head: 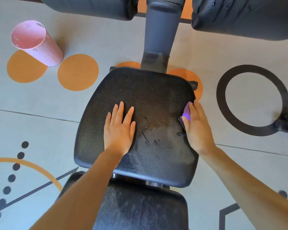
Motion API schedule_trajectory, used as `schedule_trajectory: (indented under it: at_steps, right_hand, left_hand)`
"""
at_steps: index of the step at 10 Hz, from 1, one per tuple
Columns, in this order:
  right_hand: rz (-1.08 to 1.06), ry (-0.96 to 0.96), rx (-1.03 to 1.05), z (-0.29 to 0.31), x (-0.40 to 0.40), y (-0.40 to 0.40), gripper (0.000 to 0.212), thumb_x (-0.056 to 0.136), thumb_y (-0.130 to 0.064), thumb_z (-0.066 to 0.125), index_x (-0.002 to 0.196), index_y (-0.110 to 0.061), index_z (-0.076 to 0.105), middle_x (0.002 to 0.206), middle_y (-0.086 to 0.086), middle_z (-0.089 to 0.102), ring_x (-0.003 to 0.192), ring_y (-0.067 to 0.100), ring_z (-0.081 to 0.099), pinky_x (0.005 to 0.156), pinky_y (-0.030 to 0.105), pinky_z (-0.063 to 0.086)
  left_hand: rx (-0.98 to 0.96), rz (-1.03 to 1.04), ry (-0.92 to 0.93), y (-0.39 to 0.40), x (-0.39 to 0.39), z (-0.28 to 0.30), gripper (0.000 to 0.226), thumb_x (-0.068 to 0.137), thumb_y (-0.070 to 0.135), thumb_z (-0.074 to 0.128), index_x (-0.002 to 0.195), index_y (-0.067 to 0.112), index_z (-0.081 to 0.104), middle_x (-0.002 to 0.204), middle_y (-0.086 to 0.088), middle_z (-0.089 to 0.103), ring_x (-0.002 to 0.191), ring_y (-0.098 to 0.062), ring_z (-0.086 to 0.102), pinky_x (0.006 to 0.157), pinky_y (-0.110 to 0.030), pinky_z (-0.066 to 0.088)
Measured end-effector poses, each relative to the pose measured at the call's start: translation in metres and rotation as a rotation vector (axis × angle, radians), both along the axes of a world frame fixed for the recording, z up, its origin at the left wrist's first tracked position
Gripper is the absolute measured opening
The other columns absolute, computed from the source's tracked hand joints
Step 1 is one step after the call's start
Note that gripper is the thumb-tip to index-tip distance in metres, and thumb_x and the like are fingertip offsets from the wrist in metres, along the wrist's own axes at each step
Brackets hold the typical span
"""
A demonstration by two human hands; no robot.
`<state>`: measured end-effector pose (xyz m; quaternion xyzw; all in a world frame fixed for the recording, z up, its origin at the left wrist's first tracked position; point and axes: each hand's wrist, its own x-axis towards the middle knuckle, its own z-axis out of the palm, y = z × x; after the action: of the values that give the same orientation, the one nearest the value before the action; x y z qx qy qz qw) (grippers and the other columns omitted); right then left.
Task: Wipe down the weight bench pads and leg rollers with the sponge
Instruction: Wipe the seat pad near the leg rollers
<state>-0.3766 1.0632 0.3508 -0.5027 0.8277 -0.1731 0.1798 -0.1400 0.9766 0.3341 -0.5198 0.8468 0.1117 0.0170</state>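
- Head view, looking straight down on a black weight bench over a grey floor mat point(106, 39) w/ orange dots, a black ring and dotted lines.
- Seat pad point(150, 97) sits mid-frame, black pebbled vinyl; wet-looking streaks and dull smears near its centre and toward the right edge.
- Left hand point(119, 128) lies flat, palm down, on the seat pad's left-centre; fingers straight and slightly spread, gripping nothing.
- Right hand point(197, 128) is at the pad's right edge, fingers fairly straight, pressing a purple sponge point(187, 112) against the side of the pad. Only a bit of sponge shows past the thumb side; a darker layer shows just under the purple.
- Back pad point(143, 206) is at frame bottom, just below the seat pad, a narrow gap w/ metal hardware between them; both forearms cross over it.
- Grey frame post point(161, 35) runs up from the seat's far edge.
- Two black leg rollers at top: left roller point(93, 7), right roller point(246, 17), one on each side of the post; right one has shiny streaks.
- Pink cup-shaped bin point(38, 44) w/ small flower cut-outs stands on the mat, upper left, well apart from the bench.
- Black bench foot point(284, 123) at right edge.
- No brand, label or readable writing anywhere.
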Motion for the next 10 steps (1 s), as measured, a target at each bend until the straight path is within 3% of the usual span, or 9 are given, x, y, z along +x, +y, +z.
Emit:
schedule_trajectory:
  at_steps: [1,2,4,5,6,9,10]
  right_hand:
    - [-0.021,0.021,-0.036,-0.003,0.032,0.044,0.046,0.097,-0.024,0.051,0.135,0.003,0.048,0.148,0.022,0.038,0.14,0.036,0.031,0.116,0.032,0.018]
    - [-0.015,0.142,-0.033,-0.008,0.051,0.071,0.05,0.098,-0.031,0.038,0.132,0.003,0.05,0.145,0.023,0.042,0.137,0.04,0.034,0.114,0.042,0.026]
    - [-0.113,0.081,-0.032,-0.018,0.016,0.019,0.047,0.099,-0.019,0.049,0.14,0.002,0.042,0.152,0.024,0.029,0.143,0.04,0.02,0.116,0.04,0.019]
    - [-0.121,0.027,-0.036,-0.017,-0.001,-0.002,0.05,0.101,-0.021,0.046,0.146,-0.002,0.035,0.155,0.021,0.025,0.145,0.036,0.015,0.118,0.036,0.012]
    - [-0.119,0.015,-0.06,-0.017,0.007,0.01,0.051,0.1,-0.023,0.047,0.145,-0.001,0.035,0.155,0.019,0.025,0.145,0.034,0.016,0.117,0.029,0.009]
    - [-0.104,0.103,-0.085,-0.015,0.059,0.087,0.05,0.098,-0.023,0.045,0.139,0.004,0.042,0.15,0.024,0.033,0.139,0.04,0.026,0.116,0.027,0.011]
    - [-0.069,0.146,-0.053,-0.016,0.052,0.077,0.047,0.099,-0.023,0.046,0.136,0.006,0.045,0.15,0.024,0.034,0.14,0.041,0.027,0.115,0.035,0.019]
  left_hand:
    - [-0.032,-0.021,-0.049,0.018,0.007,-0.007,0.052,0.101,0.039,0.02,0.149,0.024,0.029,0.158,-0.01,0.02,0.146,-0.028,0.014,0.118,-0.045,0.016]
    - [-0.064,-0.031,-0.045,0.02,0.008,-0.012,0.053,0.099,0.039,0.022,0.148,0.023,0.031,0.157,-0.011,0.023,0.146,-0.029,0.018,0.117,-0.045,0.017]
    - [-0.074,-0.042,-0.04,0.019,0.01,-0.013,0.053,0.099,0.04,0.02,0.15,0.024,0.027,0.158,-0.011,0.02,0.146,-0.028,0.015,0.118,-0.045,0.015]
    - [-0.08,-0.04,-0.028,0.019,0.01,-0.013,0.053,0.099,0.04,0.02,0.15,0.024,0.027,0.158,-0.011,0.02,0.146,-0.028,0.014,0.118,-0.044,0.014]
    - [-0.079,-0.043,-0.029,0.019,0.01,-0.012,0.054,0.099,0.04,0.019,0.15,0.024,0.026,0.158,-0.011,0.02,0.147,-0.028,0.014,0.118,-0.044,0.013]
    - [-0.076,-0.053,-0.025,0.019,0.011,-0.012,0.053,0.1,0.04,0.02,0.15,0.023,0.027,0.158,-0.012,0.021,0.146,-0.029,0.015,0.118,-0.045,0.014]
    - [-0.079,-0.053,-0.024,0.019,0.011,-0.012,0.053,0.1,0.04,0.02,0.15,0.023,0.027,0.158,-0.012,0.021,0.146,-0.029,0.015,0.118,-0.045,0.014]
